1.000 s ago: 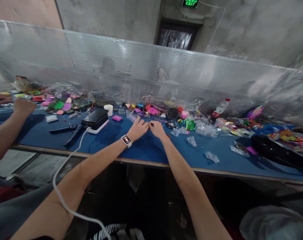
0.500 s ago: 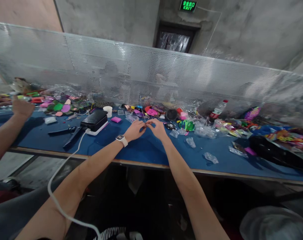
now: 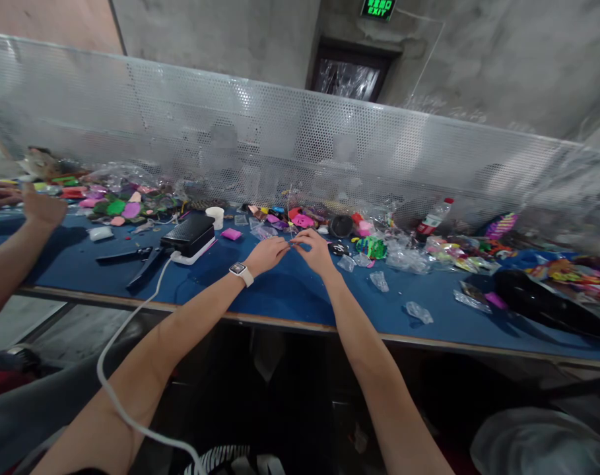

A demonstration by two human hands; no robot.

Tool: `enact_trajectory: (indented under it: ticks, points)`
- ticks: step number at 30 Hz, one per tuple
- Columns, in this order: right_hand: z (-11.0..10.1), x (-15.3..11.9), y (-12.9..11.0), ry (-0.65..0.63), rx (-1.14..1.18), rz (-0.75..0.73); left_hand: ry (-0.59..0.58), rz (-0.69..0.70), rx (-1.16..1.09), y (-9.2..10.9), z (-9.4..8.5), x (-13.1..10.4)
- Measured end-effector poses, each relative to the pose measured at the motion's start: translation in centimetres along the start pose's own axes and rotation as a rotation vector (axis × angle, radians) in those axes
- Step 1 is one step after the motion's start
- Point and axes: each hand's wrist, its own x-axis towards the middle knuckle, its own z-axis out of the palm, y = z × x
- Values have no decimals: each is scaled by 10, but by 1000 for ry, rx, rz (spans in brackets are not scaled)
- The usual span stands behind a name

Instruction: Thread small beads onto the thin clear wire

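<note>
Above the blue table (image 3: 300, 297), my left hand (image 3: 267, 256) and my right hand (image 3: 313, 251) meet fingertip to fingertip. Between them a thin pale wire-like strand (image 3: 290, 208) stands almost upright. Its lower end is hidden by my fingers, and its exact kind is too fine to make out. Both hands are closed in a pinch. A watch with a light strap (image 3: 241, 272) is on my left wrist. Just right of my right hand lies a small black-and-white piece (image 3: 338, 249), and behind my hands is a pink clay-like piece (image 3: 302, 220).
Left of my hands, a black case on a white block (image 3: 191, 239) trails a white cable (image 3: 131, 323) over my left arm. A pink packet (image 3: 231, 234), white cup (image 3: 215, 216) and cola bottle (image 3: 434, 219) stand behind. Another person's hands (image 3: 45, 206) work at far left.
The strand has swung from leaning left to nearly upright. My left fingers look straighter than before, and both hands stay together. The view has shifted slightly.
</note>
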Motion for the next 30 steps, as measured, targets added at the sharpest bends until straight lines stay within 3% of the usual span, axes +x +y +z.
enact_trajectory:
  ticks: [8,12,18,24,30]
  points:
    - [2,4,8,-56,-84,-66,6,25,88,2,-2,0]
    - [1,2,8,-63,-73,-18,-11,3,150,6,-5,0]
    - [1,1,-2,-52,109,138,-58,-12,222,12,-12,2]
    - [1,3,-9,-14,225,172,-30,-13,261,14,-18,4]
    - [-2,3,-15,-65,329,178,-26,26,232,15,-21,5]
